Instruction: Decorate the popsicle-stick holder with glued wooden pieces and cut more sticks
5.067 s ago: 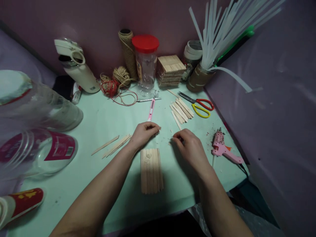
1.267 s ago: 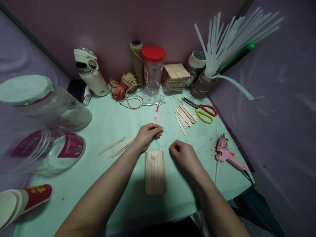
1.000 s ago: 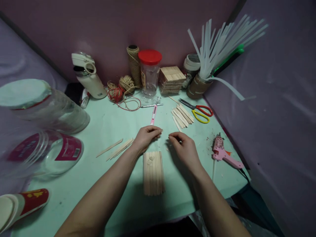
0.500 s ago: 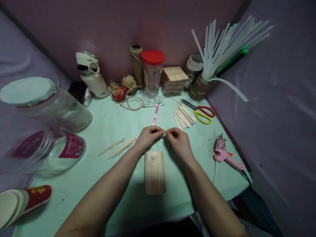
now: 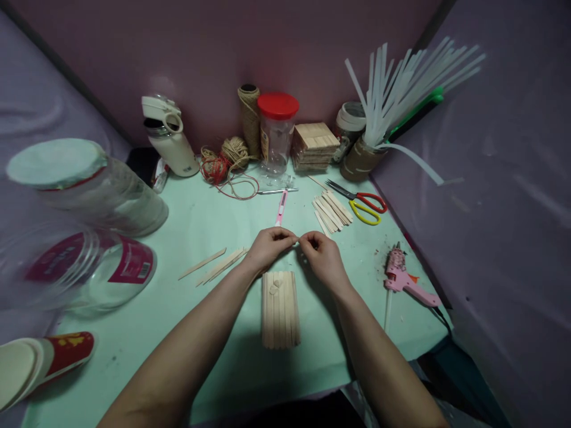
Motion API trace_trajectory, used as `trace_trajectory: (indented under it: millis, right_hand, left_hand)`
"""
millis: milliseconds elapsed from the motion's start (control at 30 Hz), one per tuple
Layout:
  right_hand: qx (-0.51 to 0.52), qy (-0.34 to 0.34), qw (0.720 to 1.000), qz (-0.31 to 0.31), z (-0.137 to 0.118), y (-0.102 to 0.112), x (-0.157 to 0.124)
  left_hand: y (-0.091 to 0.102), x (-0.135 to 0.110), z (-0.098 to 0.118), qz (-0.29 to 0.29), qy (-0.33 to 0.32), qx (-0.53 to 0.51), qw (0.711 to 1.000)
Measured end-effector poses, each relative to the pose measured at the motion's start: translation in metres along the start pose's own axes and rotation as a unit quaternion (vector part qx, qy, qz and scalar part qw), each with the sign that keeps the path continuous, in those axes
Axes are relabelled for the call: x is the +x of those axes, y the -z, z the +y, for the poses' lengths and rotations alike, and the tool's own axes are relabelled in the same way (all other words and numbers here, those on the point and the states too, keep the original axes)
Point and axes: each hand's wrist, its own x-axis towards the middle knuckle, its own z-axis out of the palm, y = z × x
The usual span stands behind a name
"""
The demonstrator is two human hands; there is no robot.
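My left hand (image 5: 273, 245) and my right hand (image 5: 322, 249) meet fingertip to fingertip above the table, both pinched closed. Whatever sits between the fingertips is too small to make out. Just in front of my body, between my forearms, lies a block of wooden craft sticks (image 5: 281, 315) with small heart-like wooden pieces (image 5: 275, 287) on its top. A pink craft knife (image 5: 281, 208) lies right beyond my left hand. Beside my left forearm are several loose craft sticks (image 5: 220, 266). Another pile of craft sticks (image 5: 332, 211) rests beyond my right hand.
Scissors (image 5: 357, 199) and a pink glue gun (image 5: 404, 276) lie on the right. Along the back stand a white bottle (image 5: 173, 151), twine (image 5: 234, 151), a red-lidded jar (image 5: 277, 134), stacked stick squares (image 5: 314, 145) and a holder of white strips (image 5: 363, 157). Large clear jars (image 5: 134, 205) line the left.
Both hands keep the same pinched pose at the same place. The view has shifted very slightly; nothing on the table has visibly moved.
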Motion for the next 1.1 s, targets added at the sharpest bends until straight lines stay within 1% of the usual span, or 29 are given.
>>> trace_trajectory:
  millis: [233, 300, 367, 433, 467, 533, 600, 667, 733, 767, 833, 933, 1000, 1100]
  right_hand:
    - [-0.021, 0.007, 1.000, -0.009, 0.002, 0.002, -0.003]
    - [-0.024, 0.010, 1.000, -0.007, -0.001, 0.007, -0.008]
    - [-0.041, 0.026, 0.999, -0.004, -0.004, 0.020, -0.016]
    - [-0.085, 0.053, 0.995, 0.001, -0.003, 0.043, -0.026]
    - [-0.117, 0.068, 0.991, 0.006, 0.001, 0.058, -0.031]
    - [-0.183, 0.069, 0.980, 0.037, 0.014, 0.095, -0.041]
    - [-0.270, 0.056, 0.959, 0.073, 0.036, 0.135, -0.052]
    - [-0.382, 0.037, 0.920, 0.086, 0.064, 0.170, -0.062]
    - [-0.446, 0.009, 0.891, 0.085, 0.090, 0.194, -0.071]
    - [-0.456, 0.000, 0.887, 0.072, 0.101, 0.201, -0.074]
    - [-0.447, -0.015, 0.893, 0.049, 0.117, 0.207, -0.078]
    - [-0.398, -0.028, 0.916, 0.047, 0.125, 0.203, -0.077]
    - [-0.366, -0.029, 0.928, 0.059, 0.123, 0.199, -0.075]
    - [-0.321, -0.017, 0.943, 0.084, 0.110, 0.195, -0.075]
  left_hand:
    - [0.004, 0.000, 0.002, -0.037, -0.008, 0.065, 0.997]
    - [0.005, -0.001, 0.003, -0.040, -0.008, 0.074, 0.996]
    - [0.005, -0.001, 0.003, -0.031, -0.002, 0.061, 0.998]
    - [0.006, 0.000, 0.002, -0.017, 0.009, 0.024, 1.000]
    - [0.006, 0.001, 0.001, -0.012, 0.016, -0.001, 1.000]
    - [0.008, 0.003, -0.001, -0.005, 0.028, -0.051, 0.998]
    - [0.010, 0.005, -0.001, -0.009, 0.036, -0.091, 0.995]
    - [0.011, 0.005, -0.001, -0.015, 0.038, -0.118, 0.992]
    - [0.012, 0.005, 0.000, -0.018, 0.038, -0.134, 0.990]
    - [0.012, 0.004, 0.000, -0.019, 0.038, -0.139, 0.989]
    - [0.011, 0.003, 0.000, -0.023, 0.038, -0.148, 0.988]
    - [0.010, 0.001, 0.000, -0.027, 0.040, -0.162, 0.986]
    - [0.010, 0.000, 0.000, -0.025, 0.042, -0.167, 0.985]
    - [0.010, -0.001, 0.001, -0.024, 0.044, -0.169, 0.984]
